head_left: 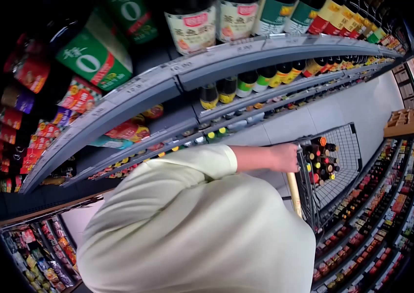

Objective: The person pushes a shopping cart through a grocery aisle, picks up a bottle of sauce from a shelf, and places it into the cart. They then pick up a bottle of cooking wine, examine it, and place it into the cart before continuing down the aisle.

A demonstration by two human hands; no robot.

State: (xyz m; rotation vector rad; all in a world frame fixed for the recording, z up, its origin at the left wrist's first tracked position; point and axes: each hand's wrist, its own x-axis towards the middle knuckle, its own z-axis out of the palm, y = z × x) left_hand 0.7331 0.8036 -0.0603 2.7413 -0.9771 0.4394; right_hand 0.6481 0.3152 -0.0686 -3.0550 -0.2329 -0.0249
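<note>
My left hand is closed around the handle of a shopping cart, and the bare forearm stretches out from a pale sleeve. The rest of the pale yellow cart handle runs down past my shirt. In the wire cart, just beyond the hand, stand several dark bottles with red, yellow and orange caps. My right hand does not show; my torso in a pale shirt fills the lower middle.
Close above my arm, a long grey shelf holds several sauce bottles and green-labelled jugs. More stocked shelves curve along the right. Grey tiled floor lies between them, with a brown display box farther off.
</note>
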